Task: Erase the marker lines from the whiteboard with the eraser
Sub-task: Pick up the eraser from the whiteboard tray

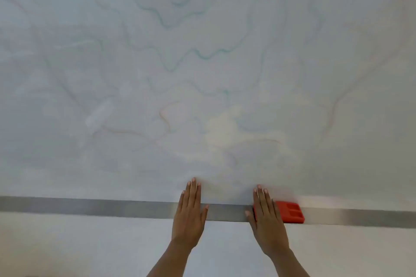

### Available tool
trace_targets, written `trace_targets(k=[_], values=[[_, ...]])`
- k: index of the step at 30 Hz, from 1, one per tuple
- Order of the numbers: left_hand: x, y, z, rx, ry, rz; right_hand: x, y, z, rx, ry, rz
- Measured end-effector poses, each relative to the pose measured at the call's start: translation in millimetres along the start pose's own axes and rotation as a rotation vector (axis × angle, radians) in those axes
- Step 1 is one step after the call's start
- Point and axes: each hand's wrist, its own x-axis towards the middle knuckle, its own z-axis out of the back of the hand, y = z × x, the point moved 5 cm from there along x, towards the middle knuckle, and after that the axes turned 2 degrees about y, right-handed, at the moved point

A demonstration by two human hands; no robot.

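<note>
The whiteboard [225, 74] fills most of the view and carries faint wavy green and red marker lines [198, 53] and smears. A red eraser [290, 212] rests on the metal ledge at the board's lower edge. My right hand [266, 218] lies flat with fingers straight, covering the eraser's left end; no grip on it shows. My left hand [190, 213] is flat too, fingers together, across the ledge with its fingertips on the board, holding nothing.
A grey metal ledge [90, 206] runs the full width under the board. Below it is plain pale wall [90, 247]. Both forearms come up from the bottom edge.
</note>
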Motion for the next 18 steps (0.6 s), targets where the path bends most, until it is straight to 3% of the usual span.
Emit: trace_targets(k=[11,16,18], values=[[-25,7,-40,0.045,0.165,0.078,-22,-22,-29,-0.075,0.13,-0.063],[-29,5,-58,0.057,0.365,0.115,-21,-22,-28,-0.155,-0.01,-0.03],[-27,7,-66,0.147,0.325,0.07,-20,-24,-28,-0.166,-0.073,-0.001]])
